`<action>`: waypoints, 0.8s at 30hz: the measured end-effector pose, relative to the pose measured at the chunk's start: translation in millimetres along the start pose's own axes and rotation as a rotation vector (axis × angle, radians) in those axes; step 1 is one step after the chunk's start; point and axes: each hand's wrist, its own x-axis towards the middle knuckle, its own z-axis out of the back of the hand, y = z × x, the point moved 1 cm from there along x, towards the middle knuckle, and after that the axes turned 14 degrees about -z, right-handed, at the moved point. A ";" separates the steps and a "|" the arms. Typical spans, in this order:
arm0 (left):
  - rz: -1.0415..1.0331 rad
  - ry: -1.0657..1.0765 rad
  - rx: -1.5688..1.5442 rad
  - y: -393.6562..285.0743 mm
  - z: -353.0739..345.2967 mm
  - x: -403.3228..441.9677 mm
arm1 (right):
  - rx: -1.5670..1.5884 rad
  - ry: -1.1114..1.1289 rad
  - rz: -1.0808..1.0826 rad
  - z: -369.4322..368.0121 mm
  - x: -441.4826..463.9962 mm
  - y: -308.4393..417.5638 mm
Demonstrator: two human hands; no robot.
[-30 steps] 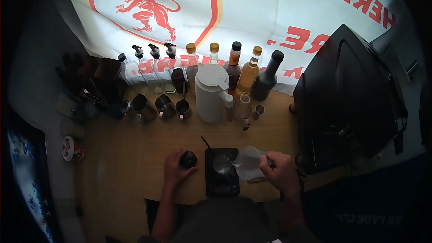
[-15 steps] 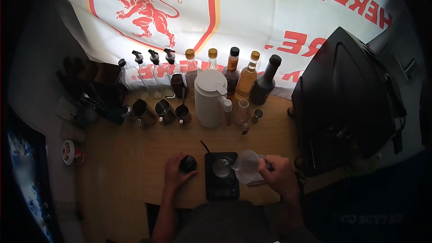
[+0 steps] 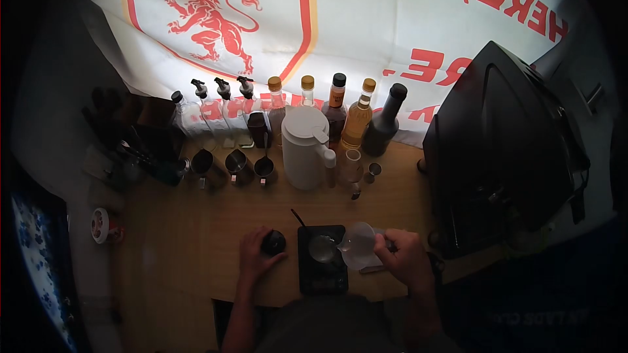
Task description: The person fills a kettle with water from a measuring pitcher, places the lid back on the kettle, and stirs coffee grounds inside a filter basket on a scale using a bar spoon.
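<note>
My left hand (image 3: 256, 255) rests on the wooden table with its fingers around a small round black object (image 3: 273, 242). My right hand (image 3: 400, 253) grips the handle of a translucent pitcher (image 3: 359, 246), which is tilted to the left. Its spout is at the right rim of a clear glass vessel (image 3: 322, 248). That vessel stands on a black scale (image 3: 323, 282), and a thin dark stick (image 3: 297, 218) leans out at its upper left. Whether liquid is flowing from the spout is too small to tell.
A white jug (image 3: 304, 150) stands behind the scale, before a row of bottles (image 3: 358, 117). Metal pitchers (image 3: 239, 165) are to its left, a glass carafe (image 3: 351, 167) and small metal cup (image 3: 373, 172) to its right. A large black machine (image 3: 504, 150) occupies the right side.
The view has shifted slightly, so the table items appear lower. Both hands keep their holds, and the pitcher stays tilted at the glass vessel.
</note>
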 end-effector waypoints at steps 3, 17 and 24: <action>-0.014 -0.001 0.001 0.3 0.7 0.6 | -0.003 -0.003 0.012 -0.6 0.3 -1.4; -0.014 -0.005 0.004 -1.8 1.6 1.6 | 0.053 -0.050 0.066 -2.8 0.7 0.0; -0.013 -0.017 -0.004 -1.9 1.4 1.8 | 0.053 -0.067 0.084 -5.1 1.2 -0.8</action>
